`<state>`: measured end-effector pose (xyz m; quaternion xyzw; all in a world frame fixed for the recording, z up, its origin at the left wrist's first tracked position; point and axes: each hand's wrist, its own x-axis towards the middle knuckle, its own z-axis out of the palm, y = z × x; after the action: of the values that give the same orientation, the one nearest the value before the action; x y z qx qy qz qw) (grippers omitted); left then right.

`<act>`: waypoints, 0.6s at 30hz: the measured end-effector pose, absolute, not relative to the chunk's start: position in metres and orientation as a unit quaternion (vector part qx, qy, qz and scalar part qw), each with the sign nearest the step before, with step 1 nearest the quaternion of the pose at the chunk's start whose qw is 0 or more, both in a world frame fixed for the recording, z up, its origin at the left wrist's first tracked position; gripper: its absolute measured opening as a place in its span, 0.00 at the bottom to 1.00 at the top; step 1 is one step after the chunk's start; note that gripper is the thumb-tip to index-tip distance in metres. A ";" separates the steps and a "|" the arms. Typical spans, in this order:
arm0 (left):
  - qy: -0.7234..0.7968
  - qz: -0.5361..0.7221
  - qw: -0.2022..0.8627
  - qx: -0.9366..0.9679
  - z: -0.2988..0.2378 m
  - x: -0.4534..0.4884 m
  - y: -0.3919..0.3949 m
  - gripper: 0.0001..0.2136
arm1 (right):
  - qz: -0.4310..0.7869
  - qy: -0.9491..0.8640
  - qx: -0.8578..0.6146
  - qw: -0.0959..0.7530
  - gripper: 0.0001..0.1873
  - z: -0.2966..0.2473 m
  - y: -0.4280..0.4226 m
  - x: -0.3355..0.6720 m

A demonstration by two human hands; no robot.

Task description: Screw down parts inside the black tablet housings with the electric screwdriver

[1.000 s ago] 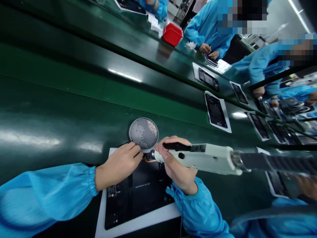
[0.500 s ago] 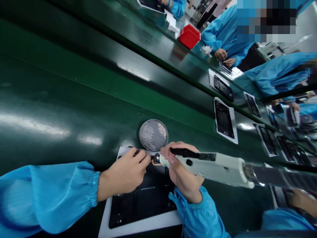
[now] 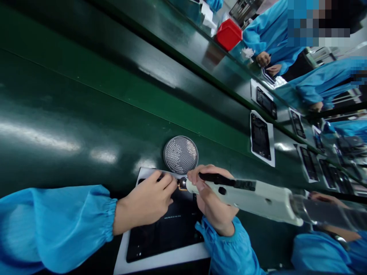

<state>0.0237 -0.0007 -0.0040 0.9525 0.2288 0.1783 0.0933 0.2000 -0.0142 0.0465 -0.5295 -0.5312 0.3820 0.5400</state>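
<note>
Head view: a green desk runs from near left to far right. At its near edge lies a white tray holding a black board. A pale screwdriver comes in from the right, nearly level, with its metal tip at the board's far edge. The right grip is closed round the screwdriver's front end, thumb on top by the black lever. The left grip rests on the board's far left part, fingers bent, their tips just beside the tip of the tool; I cannot tell whether they pinch anything. A round mesh disc lies flat on the desk just beyond the tray. More trays lie farther right, and a red box sits far off, near other people's blue sleeves.
</note>
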 end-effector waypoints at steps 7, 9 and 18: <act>0.219 0.177 0.089 0.955 -0.003 0.022 0.001 0.11 | 0.422 -0.548 -0.477 0.542 0.08 0.048 -0.010 0.194; 0.209 0.181 0.085 0.957 -0.001 0.020 0.001 0.12 | 0.426 -0.546 -0.472 0.545 0.08 0.047 -0.010 0.194; 0.204 0.208 0.063 0.955 -0.003 0.018 0.004 0.13 | 0.374 -0.541 -0.478 0.582 0.13 0.066 -0.003 0.201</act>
<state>0.0176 0.0042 -0.0025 0.9547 0.2037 0.2076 0.0630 0.2014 -0.0027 0.0658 -0.4781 -0.5412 0.3741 0.5818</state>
